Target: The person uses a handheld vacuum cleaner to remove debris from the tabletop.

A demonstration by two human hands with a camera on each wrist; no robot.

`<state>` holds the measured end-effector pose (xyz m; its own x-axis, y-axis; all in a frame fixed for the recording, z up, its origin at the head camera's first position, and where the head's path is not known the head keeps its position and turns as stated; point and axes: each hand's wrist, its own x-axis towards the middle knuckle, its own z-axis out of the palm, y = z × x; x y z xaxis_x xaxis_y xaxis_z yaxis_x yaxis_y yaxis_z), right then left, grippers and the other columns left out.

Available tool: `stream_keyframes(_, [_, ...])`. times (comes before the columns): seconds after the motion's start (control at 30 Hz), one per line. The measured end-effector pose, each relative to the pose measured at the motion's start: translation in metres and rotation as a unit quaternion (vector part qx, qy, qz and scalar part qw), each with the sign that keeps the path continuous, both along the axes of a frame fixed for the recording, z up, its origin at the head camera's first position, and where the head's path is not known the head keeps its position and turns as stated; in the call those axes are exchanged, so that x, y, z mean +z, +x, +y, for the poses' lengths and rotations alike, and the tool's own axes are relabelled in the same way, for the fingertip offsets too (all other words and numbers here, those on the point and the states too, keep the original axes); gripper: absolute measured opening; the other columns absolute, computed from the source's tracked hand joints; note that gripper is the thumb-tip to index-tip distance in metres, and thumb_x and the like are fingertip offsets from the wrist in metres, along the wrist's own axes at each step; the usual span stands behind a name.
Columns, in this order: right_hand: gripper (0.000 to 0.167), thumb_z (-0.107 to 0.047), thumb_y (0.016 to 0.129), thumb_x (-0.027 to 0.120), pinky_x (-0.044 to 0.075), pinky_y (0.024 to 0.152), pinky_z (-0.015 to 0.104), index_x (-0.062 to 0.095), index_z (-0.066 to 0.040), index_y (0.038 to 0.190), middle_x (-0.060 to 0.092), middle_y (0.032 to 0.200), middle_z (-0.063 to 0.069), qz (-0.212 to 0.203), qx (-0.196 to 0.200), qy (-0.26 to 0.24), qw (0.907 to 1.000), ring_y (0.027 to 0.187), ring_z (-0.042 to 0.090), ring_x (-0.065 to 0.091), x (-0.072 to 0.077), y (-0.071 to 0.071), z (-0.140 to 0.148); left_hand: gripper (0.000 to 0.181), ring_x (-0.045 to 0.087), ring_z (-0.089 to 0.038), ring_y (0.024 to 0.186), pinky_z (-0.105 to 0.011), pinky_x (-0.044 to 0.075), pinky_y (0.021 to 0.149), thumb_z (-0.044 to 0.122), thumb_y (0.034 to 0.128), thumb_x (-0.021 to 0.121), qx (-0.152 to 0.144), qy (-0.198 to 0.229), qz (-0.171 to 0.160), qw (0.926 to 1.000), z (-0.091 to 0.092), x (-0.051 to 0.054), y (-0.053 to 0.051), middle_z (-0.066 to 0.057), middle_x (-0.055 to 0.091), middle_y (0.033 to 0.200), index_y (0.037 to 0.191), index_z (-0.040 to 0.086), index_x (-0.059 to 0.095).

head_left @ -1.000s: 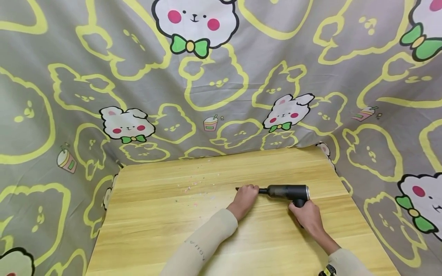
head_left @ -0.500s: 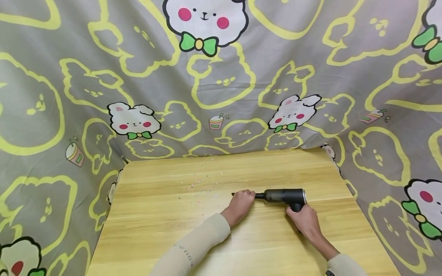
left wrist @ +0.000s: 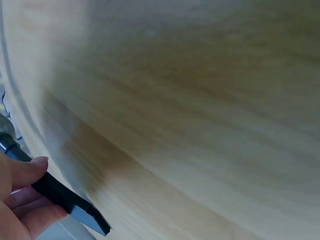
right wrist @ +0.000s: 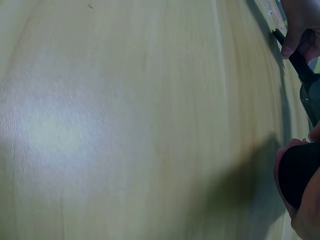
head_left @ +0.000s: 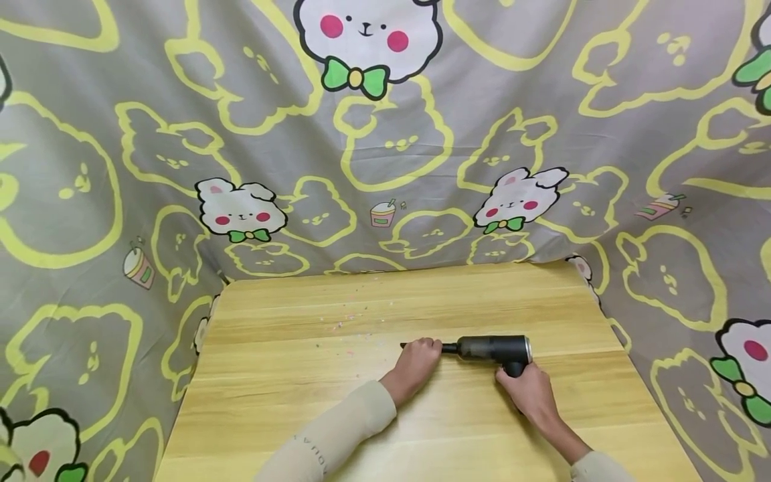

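A black, gun-shaped handheld vacuum cleaner point(head_left: 494, 347) with a part-clear barrel is held over the right half of the wooden table point(head_left: 458, 428). My right hand point(head_left: 530, 393) grips its handle, whose dark rounded end shows in the right wrist view. With the left hand point(head_left: 417, 361) I hold the narrow nozzle, thumb and fingers closed around it. The flat, slanted tip of that crevice nozzle point(left wrist: 75, 207) sticks out past my fingers in the left wrist view. To the left of the tip lie several tiny coloured scraps point(head_left: 340, 325), scattered on the tabletop.
A grey curtain point(head_left: 415, 161) with yellow outlines and white cartoon animals hangs behind the table and along both sides. The table's back edge point(head_left: 313, 276) meets it. Some scraps lie close to that back edge.
The head view has shifted slightly. Both hands and the vacuum cleaner have moved a little nearer to me and to the left; both grips stay the same.
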<state>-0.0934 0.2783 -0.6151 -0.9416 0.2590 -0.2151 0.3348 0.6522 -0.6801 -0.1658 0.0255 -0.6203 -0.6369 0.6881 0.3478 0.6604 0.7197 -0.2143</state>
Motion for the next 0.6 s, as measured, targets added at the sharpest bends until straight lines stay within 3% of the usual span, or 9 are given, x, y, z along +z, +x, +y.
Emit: stream_keyframes(0.6, [0.033,-0.029,0.091,0.072,0.043,0.041,0.029,0.058,0.000,0.087,0.058,0.058,0.006,-0.001,0.007,-0.006,1.0000,0.044,0.017,0.053,-0.006,0.001,-0.015,0.012,0.071,-0.009,0.069,-0.019,0.061,0.060,-0.001,0.0846,0.076,0.004,0.007,0.001,1.0000,-0.017,-0.002,0.009,0.000,0.075,0.078,0.087,0.010,0.073])
